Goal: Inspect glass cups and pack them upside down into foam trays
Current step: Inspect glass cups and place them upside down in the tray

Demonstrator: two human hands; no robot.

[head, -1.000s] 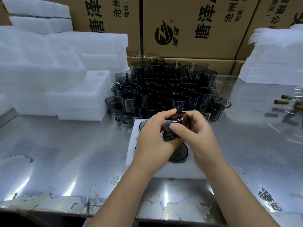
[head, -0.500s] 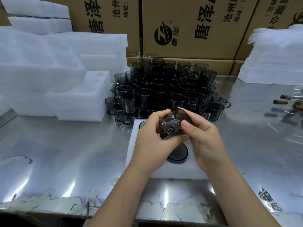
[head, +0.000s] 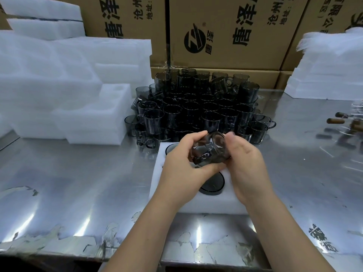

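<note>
Head-worn wide view, facing forward and down, close above table (head: 78, 183)

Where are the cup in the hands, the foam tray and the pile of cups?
cup (head: 216, 152): head view, its glass side wall.
foam tray (head: 212, 205): head view, bare near edge.
pile of cups (head: 196, 112): head view, a middle cup.

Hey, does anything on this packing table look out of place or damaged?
The film on the table is torn and peeling along the near edge. At the left of the cup pile, one cup lies tilted among upright ones.
</note>
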